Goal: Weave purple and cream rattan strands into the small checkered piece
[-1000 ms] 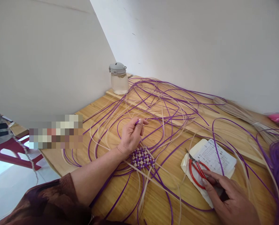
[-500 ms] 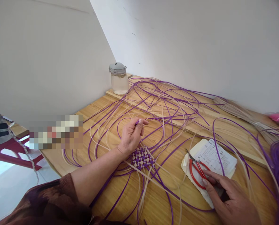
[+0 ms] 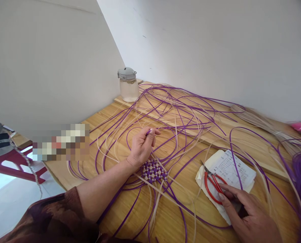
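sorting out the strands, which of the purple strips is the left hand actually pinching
The purple strip whose end pokes out between the left hand's thumb and forefinger, just beyond the woven square. The other purple strips lie loose on the table.

Woven patch [image 3: 153,171] mid-surface [image 3: 110,135], just below left hand [image 3: 141,146]. Paper [image 3: 228,168] to its right w/ snips [image 3: 212,185] on it, right hand [image 3: 249,216] touching them. Jar [image 3: 128,86] at back-left corner; strands [image 3: 181,111] btwn.

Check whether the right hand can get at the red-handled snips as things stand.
Probably yes: the right hand already has fingertips at the red-handled snips, which lie exposed on the paper, with only one purple strand beside them.
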Demonstrator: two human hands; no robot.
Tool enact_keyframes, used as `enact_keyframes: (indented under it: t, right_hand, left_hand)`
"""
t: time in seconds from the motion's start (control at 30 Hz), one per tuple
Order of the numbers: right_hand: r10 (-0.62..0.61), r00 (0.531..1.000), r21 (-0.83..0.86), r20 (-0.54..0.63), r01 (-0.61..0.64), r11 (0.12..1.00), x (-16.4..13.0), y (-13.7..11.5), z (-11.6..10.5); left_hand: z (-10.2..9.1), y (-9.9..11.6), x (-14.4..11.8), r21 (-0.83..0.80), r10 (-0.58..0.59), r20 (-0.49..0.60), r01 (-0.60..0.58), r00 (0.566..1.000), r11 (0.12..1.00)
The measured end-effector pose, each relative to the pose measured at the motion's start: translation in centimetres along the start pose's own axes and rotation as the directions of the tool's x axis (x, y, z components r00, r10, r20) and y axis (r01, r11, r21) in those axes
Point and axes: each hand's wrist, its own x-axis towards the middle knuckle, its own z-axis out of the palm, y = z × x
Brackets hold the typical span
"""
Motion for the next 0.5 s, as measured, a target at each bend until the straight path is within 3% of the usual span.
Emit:
enact_keyframes:
  t: [0.5]
  right_hand:
    - [-0.014, 1.0, 0.001, 0.011, 0.014, 1.0, 0.05, -0.07, -0.06]
  left_hand:
    - [-0.06, -0.02, 0.01, 0.002, 0.0, 0.008, 0.0, 1.0, 1.0]
